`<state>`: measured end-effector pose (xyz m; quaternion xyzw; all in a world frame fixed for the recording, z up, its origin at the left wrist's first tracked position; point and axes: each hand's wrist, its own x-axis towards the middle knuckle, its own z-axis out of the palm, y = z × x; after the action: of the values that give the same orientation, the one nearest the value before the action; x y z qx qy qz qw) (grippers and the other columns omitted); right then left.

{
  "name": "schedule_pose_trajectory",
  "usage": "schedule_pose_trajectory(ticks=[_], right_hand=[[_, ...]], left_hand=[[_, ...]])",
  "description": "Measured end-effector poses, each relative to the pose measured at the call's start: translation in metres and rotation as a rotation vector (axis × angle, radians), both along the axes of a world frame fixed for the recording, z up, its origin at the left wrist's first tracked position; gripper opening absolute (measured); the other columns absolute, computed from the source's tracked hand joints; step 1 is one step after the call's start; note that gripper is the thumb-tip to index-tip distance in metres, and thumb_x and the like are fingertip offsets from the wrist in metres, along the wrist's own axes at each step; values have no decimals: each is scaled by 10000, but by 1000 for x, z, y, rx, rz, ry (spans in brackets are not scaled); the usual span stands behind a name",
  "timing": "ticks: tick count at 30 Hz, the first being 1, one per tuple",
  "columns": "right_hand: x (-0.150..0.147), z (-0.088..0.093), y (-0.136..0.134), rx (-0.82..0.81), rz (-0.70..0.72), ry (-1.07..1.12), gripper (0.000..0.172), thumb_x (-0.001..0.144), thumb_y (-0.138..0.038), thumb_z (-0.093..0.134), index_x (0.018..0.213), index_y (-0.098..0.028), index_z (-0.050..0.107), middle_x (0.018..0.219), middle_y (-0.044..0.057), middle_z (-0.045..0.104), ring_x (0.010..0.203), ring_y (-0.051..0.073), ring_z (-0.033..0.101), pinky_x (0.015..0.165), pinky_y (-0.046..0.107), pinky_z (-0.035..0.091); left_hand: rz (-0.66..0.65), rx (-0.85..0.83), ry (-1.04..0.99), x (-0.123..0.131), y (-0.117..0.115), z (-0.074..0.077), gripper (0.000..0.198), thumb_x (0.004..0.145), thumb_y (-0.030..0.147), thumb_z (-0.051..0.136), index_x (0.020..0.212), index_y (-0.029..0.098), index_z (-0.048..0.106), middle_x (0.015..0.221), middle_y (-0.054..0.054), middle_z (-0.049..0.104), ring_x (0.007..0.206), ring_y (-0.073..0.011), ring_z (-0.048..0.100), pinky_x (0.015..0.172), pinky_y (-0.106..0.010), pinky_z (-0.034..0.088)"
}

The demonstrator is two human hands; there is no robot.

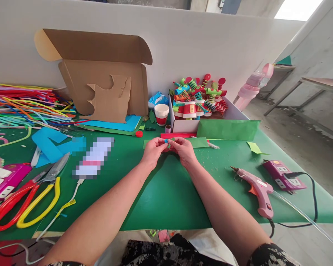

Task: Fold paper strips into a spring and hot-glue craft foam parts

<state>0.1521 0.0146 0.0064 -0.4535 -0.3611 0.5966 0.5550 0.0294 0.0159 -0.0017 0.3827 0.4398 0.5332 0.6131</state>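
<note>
My left hand (pixel 153 150) and my right hand (pixel 183 148) meet over the middle of the green table cover (pixel 166 192). Both pinch a small blue and green paper piece (pixel 167 142) between their fingertips. Just behind the hands lie a red paper strip (pixel 174 135) and a green paper sheet (pixel 197 142). A white box (pixel 184 125) behind them holds several finished paper-cup crafts (pixel 198 96) with folded paper strips.
A pink glue gun (pixel 255 190) and a pink power strip (pixel 283 174) lie at right. Scissors with red and yellow handles (pixel 24 201) lie at left, by blue paper scraps (pixel 48 145) and coloured straws (pixel 24 105). An open cardboard box (pixel 102 77) and stacked paper cups (pixel 161 113) stand behind.
</note>
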Motion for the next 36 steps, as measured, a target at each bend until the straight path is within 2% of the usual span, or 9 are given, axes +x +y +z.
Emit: schedule_pose_trajectory(ticks=[5,9,12,15,18,26,36], right_hand=[[0,-1,2,-16,-15,2,372,502,-440,870,593,-185,615,505,-48,565,489,90,519,568,253,480],[1,-1,4,-92,-32,75,335,634,-487,799,655,-181,663,500,-27,571,487,96,530,554,248,501],[2,-2,7,-116,-4,100,240,675,-380,796,654,-184,659,536,-22,594,506,88,542,591,241,525],[2,-4,8,-152,27,151,165,669,-248,790,641,-185,641,559,-24,604,531,83,557,637,242,542],[2,-6,8,-157,40,167,167,651,-217,795,640,-184,631,568,-29,602,534,78,561,648,239,544],[3,-6,5,-86,82,169,327,472,-307,906,656,-189,663,621,-37,641,549,76,571,628,231,527],[1,-1,2,-38,120,176,407,436,-401,915,686,-185,677,655,-31,672,572,93,610,647,246,537]], left_hand=[[-3,2,14,2,-2,2,259,587,250,819,719,154,618,647,-1,644,598,-119,585,649,-281,473],[-15,3,21,4,-4,3,246,582,240,809,711,158,616,617,5,634,575,-113,567,636,-276,465],[-14,0,21,4,-5,4,234,586,230,801,706,158,614,622,1,636,576,-113,569,642,-279,466],[0,3,22,3,-5,5,225,599,226,794,715,155,615,648,-12,649,595,-116,579,652,-281,466],[4,6,21,2,-4,4,219,602,226,789,720,156,619,650,-10,651,595,-116,578,649,-281,466],[-18,23,6,1,-2,2,248,566,256,824,709,149,653,637,-10,659,590,-117,584,641,-277,470],[-11,-8,-62,-2,0,2,265,552,246,849,724,129,685,651,-26,664,602,-117,581,673,-300,491]])
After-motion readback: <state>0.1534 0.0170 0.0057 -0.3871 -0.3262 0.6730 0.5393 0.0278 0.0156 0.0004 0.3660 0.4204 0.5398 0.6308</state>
